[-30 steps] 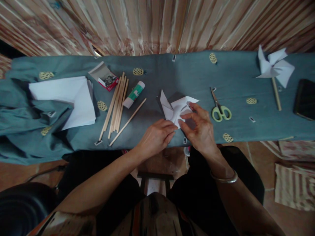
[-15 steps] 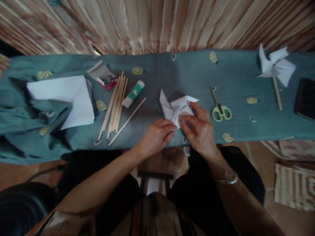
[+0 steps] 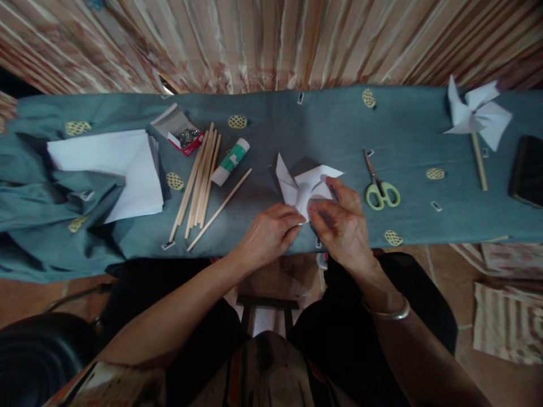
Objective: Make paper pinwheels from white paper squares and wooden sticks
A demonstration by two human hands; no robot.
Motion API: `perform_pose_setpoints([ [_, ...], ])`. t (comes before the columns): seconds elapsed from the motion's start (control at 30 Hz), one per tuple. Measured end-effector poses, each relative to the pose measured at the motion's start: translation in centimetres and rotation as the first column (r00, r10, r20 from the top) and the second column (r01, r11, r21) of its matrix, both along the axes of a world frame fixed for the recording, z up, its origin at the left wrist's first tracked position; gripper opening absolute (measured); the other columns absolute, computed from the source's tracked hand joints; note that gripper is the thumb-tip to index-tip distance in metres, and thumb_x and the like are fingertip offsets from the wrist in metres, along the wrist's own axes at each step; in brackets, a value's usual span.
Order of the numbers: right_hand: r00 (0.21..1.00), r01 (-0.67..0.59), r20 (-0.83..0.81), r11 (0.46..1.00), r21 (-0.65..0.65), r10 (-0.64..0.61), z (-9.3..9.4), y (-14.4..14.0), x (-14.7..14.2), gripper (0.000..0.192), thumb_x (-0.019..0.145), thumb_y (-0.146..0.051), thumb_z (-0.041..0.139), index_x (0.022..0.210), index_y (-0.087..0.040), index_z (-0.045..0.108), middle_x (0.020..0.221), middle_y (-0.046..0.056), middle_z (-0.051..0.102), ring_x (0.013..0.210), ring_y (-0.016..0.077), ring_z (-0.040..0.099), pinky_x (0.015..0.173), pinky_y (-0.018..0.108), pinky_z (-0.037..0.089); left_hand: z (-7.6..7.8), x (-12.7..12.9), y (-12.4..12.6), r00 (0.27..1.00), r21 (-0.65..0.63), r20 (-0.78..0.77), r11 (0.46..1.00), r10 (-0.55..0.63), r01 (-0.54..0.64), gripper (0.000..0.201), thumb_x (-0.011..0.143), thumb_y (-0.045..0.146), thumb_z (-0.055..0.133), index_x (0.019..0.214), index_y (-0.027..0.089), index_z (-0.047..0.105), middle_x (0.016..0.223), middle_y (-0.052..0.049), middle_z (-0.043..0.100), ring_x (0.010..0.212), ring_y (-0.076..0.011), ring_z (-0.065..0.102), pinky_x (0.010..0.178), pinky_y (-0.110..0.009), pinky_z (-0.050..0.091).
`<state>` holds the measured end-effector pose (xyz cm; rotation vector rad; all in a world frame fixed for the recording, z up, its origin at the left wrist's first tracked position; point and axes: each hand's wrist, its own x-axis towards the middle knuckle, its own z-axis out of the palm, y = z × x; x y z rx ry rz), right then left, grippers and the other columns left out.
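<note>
A white paper pinwheel (image 3: 303, 195), with blades partly folded up, lies near the table's front edge between my hands. My left hand (image 3: 274, 232) pinches its lower left edge between thumb and fingers. On the other side, my right hand (image 3: 345, 220) has thumb and forefinger closed at the paper's lower right, with another finger touching the right blade. Whether something small sits between those fingertips I cannot tell. Green-handled scissors (image 3: 379, 189) lie just right of my right hand. To the left rest a thin wooden stick (image 3: 220, 209) and a glue stick (image 3: 230, 162).
Several wooden sticks (image 3: 199, 181) lie beside an open small box (image 3: 184, 135) of metal pins. A stack of white paper (image 3: 139, 192) is partly under the bunched tablecloth (image 3: 34, 209). At right are a pinwheel on a stick (image 3: 477, 113) and a dark object (image 3: 526, 169).
Almost nothing differs. My right fingers have shifted very slightly on the paper; my left hand keeps its pinch in the same place.
</note>
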<state>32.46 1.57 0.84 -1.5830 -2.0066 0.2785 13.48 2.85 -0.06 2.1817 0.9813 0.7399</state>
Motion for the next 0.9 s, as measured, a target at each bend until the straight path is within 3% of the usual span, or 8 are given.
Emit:
perform_pose_setpoints([
  [0.37, 0.999, 0.005, -0.032, 1.000, 0.014, -0.005, 0.12, 0.01, -0.14, 0.013, 0.092, -0.029, 0.059, 0.094, -0.026, 0.072, 0.144, 0.004, 0.051, 0.131, 0.0327, 0.050, 0.111, 0.054, 0.042, 0.03, 0.00, 0.03, 1.000, 0.018, -0.006, 1.000, 0.005, -0.005, 0.019, 0.094, 0.017, 0.055, 0.102, 0.014, 0.072, 0.101, -0.009, 0.073, 0.094, -0.0205, 0.069, 0.087, -0.036, 0.057],
  [0.5, 1.000, -0.003, 0.002, 0.999, 0.050, 0.003, 0.34, -0.02, -0.21, 0.021, 0.095, -0.028, 0.053, 0.106, -0.026, 0.071, 0.146, 0.006, 0.049, 0.133, 0.0329, 0.049, 0.110, 0.055, 0.043, 0.20, 0.02, 0.05, 1.000, 0.008, -0.009, 1.000, 0.011, -0.011, 0.019, 0.094, 0.016, 0.054, 0.102, 0.016, 0.072, 0.103, -0.008, 0.073, 0.096, -0.0196, 0.069, 0.087, -0.035, 0.057],
  [0.67, 0.997, -0.067, 0.049, 0.998, 0.001, 0.067, 0.15, -0.08, -0.26, 0.038, 0.095, -0.020, 0.045, 0.125, -0.033, 0.065, 0.155, 0.003, 0.040, 0.142, 0.0363, 0.039, 0.109, 0.060, 0.039, 0.15, 0.03, 0.09, 1.000, 0.019, -0.001, 1.000, 0.007, -0.007, 0.019, 0.093, 0.015, 0.055, 0.101, 0.015, 0.072, 0.101, -0.008, 0.073, 0.095, -0.0197, 0.069, 0.087, -0.035, 0.058],
  [0.9, 0.992, -0.081, 0.090, 0.996, -0.029, 0.083, -0.09, -0.03, -0.30, 0.042, 0.093, -0.017, 0.045, 0.127, -0.031, 0.064, 0.159, 0.004, 0.036, 0.145, 0.0394, 0.035, 0.110, 0.063, 0.036, 0.14, -0.01, 0.11, 1.000, 0.012, -0.003, 1.000, 0.005, -0.005, 0.019, 0.092, 0.013, 0.055, 0.101, 0.016, 0.072, 0.102, -0.008, 0.074, 0.095, -0.0197, 0.069, 0.087, -0.037, 0.059],
])
